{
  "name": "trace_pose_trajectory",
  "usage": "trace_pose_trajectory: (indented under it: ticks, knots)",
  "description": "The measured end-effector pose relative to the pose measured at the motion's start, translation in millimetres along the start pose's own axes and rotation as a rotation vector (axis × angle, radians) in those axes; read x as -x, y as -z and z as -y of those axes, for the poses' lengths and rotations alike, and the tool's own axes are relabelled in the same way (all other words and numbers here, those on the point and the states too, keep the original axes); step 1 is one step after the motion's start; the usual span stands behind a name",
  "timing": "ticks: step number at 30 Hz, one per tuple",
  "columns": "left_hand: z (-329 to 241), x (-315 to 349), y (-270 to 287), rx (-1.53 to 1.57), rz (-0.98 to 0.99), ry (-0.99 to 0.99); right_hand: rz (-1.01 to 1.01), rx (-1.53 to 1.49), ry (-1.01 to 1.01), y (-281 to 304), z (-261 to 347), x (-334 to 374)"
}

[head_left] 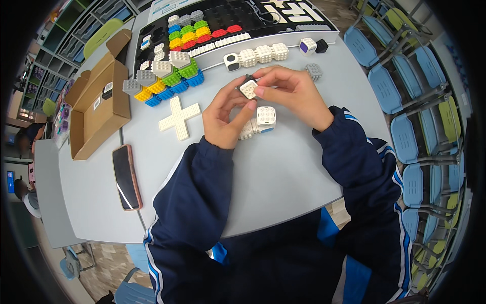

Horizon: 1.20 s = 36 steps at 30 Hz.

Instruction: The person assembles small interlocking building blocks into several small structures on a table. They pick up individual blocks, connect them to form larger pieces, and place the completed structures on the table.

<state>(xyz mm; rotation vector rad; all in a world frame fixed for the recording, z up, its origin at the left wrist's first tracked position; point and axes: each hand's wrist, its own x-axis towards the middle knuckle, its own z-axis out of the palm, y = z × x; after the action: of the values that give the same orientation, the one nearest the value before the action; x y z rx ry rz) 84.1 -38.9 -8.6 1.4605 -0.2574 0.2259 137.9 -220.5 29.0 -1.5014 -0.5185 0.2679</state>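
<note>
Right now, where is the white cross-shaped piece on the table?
In the head view, the white cross-shaped piece lies flat on the grey table, left of the left hand, just below the stack of coloured blocks and above the phone.

Desk [283, 167] pale grey. Cube [248, 88] white, studded, black sides. Cross [178, 117] cream white. Stacked blocks [167, 78] grey, yellow, green, blue. Phone [126, 177] black, pinkish case. Box [96, 109] brown. Sleeves [197, 192] navy, white-blue stripes. Chairs [405, 137] blue, some green.
</note>
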Motion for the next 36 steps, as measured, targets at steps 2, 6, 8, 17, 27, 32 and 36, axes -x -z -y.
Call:
trace_pose_trajectory:
  ticks: [2, 6, 8, 17, 27, 32, 36]
  knots:
    - [-1.9, 0.9, -1.9, 0.008, 0.004, -0.005, -0.032, 0.037, 0.034, -0.4, -3.2, 3.1]
    - [-2.6, 0.7, -1.7, -0.003, -0.007, 0.017, -0.016, 0.024, 0.026, 0.2, -4.2, 4.3]
    - [1.1, 1.1, -0.7, 0.033, -0.015, 0.030, -0.006, 0.000, 0.010, 1.8, -5.9, 3.8]
    - [0.3, 1.2, -2.2, 0.028, -0.013, 0.023, -0.001, 0.026, 0.011, 2.8, -0.4, 5.8]
    - [2.3, 2.4, -1.7, -0.055, 0.009, -0.072, 0.027, -0.028, 0.042, -4.3, -3.9, 5.6]
    - [-1.6, 3.2, -6.6, -0.001, 0.006, -0.085, 0.086, -0.066, 0.030, -0.8, -8.9, 0.6]
    - [-5.0, 4.4, -4.5, -0.008, -0.019, -0.012, 0.047, -0.046, 0.111, -4.2, -7.3, 0.0]
